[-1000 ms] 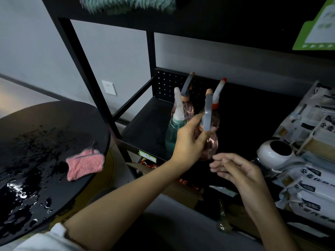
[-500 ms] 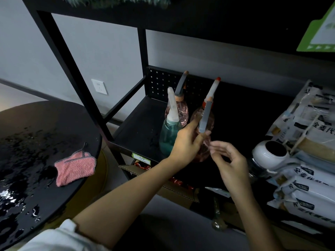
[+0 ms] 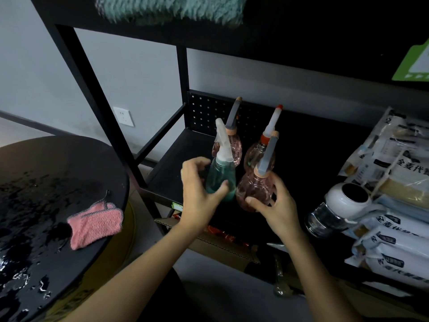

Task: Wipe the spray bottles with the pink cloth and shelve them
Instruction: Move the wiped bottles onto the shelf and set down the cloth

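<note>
Several spray bottles stand on the black shelf [image 3: 167, 168]. My left hand [image 3: 197, 194] grips the teal bottle [image 3: 220, 180] with the white sprayer at the front left. My right hand [image 3: 276, 205] holds the front pink bottle [image 3: 255, 189] with the grey sprayer, fingers curled round its body. Two more pink bottles stand behind, one with a grey sprayer [image 3: 229, 145] and one with a white, red-tipped sprayer [image 3: 257, 154]. The pink cloth [image 3: 95, 224] lies folded on the wet black round table [image 3: 46, 182] to the left.
Black shelf uprights [image 3: 97, 105] rise between table and shelf. A white and glass appliance [image 3: 336, 208] and stacked white packages [image 3: 399, 182] fill the shelf's right side. Cardboard [image 3: 209, 242] lies on the level below. A teal fluffy cloth [image 3: 169, 8] hangs from the shelf above.
My left hand has let go of the front pink bottle and moved left onto the teal bottle. My right hand has closed round the pink bottle, now standing on the shelf.
</note>
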The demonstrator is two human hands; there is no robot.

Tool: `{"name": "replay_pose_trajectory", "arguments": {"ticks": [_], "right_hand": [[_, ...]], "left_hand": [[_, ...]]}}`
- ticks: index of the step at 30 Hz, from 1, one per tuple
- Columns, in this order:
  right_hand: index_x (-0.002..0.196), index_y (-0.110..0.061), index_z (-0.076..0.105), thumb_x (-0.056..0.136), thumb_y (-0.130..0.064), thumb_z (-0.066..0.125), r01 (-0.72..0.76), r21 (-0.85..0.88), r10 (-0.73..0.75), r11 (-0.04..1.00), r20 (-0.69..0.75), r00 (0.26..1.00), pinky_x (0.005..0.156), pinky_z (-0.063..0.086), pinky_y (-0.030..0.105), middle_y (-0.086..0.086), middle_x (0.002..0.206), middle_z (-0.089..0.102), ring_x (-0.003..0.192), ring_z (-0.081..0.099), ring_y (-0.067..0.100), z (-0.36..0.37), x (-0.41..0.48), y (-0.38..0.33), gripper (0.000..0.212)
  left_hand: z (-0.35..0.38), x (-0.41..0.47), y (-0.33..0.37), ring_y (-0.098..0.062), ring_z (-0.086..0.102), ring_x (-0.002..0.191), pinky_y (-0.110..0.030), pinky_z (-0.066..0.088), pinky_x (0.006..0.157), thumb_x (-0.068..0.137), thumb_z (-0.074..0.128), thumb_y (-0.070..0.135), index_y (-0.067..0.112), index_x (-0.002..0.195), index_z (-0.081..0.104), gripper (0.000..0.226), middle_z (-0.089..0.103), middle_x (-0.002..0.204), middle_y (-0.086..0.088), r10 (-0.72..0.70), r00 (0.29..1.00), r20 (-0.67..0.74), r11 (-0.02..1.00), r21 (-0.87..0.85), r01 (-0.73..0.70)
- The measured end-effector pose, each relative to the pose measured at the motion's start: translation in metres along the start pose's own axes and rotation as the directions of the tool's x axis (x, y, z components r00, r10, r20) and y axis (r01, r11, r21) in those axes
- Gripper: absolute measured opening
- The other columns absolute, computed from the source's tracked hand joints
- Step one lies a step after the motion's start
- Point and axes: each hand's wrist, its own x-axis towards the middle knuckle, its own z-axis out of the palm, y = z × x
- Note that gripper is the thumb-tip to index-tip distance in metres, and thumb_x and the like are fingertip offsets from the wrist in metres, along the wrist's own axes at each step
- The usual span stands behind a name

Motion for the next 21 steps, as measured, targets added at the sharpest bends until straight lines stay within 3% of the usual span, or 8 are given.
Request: {"name": "replay_pose_trajectory", "arguments": {"ticks": [2,4,10,15,21], "right_hand": [[0.141,-0.029,0.04,0.07,-0.025,0.084,0.002,0.015,-0.002,1.0,0.002,1.0,0.104,0.045,0.039,-0.003,0.137,0.052,0.121,0.053,0.012,0.0,-0.001,0.001,0.083],[0.141,-0.029,0.039,0.071,-0.024,0.084,0.002,0.026,-0.002,1.0,0.008,1.0,0.103,0.046,0.037,-0.002,0.138,0.051,0.121,0.053,0.011,0.0,-0.001,0.001,0.083],[0.141,-0.026,0.041,0.072,-0.02,0.083,0.004,0.057,-0.005,0.998,0.015,1.0,0.083,0.042,0.006,-0.005,0.136,0.051,0.107,0.052,-0.009,0.004,0.002,0.001,0.081],[0.141,-0.027,0.041,0.07,-0.026,0.083,0.022,0.063,-0.021,0.998,-0.008,1.0,0.087,0.046,0.016,-0.003,0.136,0.052,0.118,0.055,0.008,0.014,0.002,0.006,0.083],[0.14,-0.025,0.043,0.073,-0.02,0.082,0.029,0.083,-0.028,0.996,-0.016,0.999,0.075,0.045,0.004,-0.006,0.134,0.053,0.107,0.055,-0.008,0.016,0.0,0.003,0.078]], "left_hand": [[0.004,0.011,-0.013,-0.015,0.045,0.118,-0.026,0.042,0.098,0.065,0.084,0.03,0.016,0.129,0.039,0.08,0.043,0.126,-0.001,-0.069,0.986,0.153,0.996,0.062,0.06],[0.008,0.019,-0.02,-0.012,0.043,0.12,-0.022,0.039,0.098,0.062,0.086,0.035,0.014,0.134,0.036,0.09,0.042,0.129,-0.002,-0.088,0.962,0.258,0.995,0.074,0.071],[0.001,0.039,-0.033,-0.014,0.054,0.108,-0.023,0.043,0.092,0.064,0.087,0.03,0.011,0.126,0.049,0.076,0.057,0.118,-0.004,-0.027,0.943,0.331,0.993,0.121,-0.014],[-0.013,0.05,-0.038,-0.012,0.06,0.108,-0.029,0.051,0.094,0.065,0.086,0.025,0.015,0.127,0.049,0.072,0.062,0.118,0.001,-0.063,0.888,0.455,0.997,0.076,0.032],[-0.02,0.057,-0.041,-0.004,0.063,0.102,-0.017,0.05,0.088,0.067,0.085,0.017,0.018,0.123,0.051,0.066,0.065,0.111,0.007,-0.07,0.848,0.525,0.997,0.016,0.072]]}}
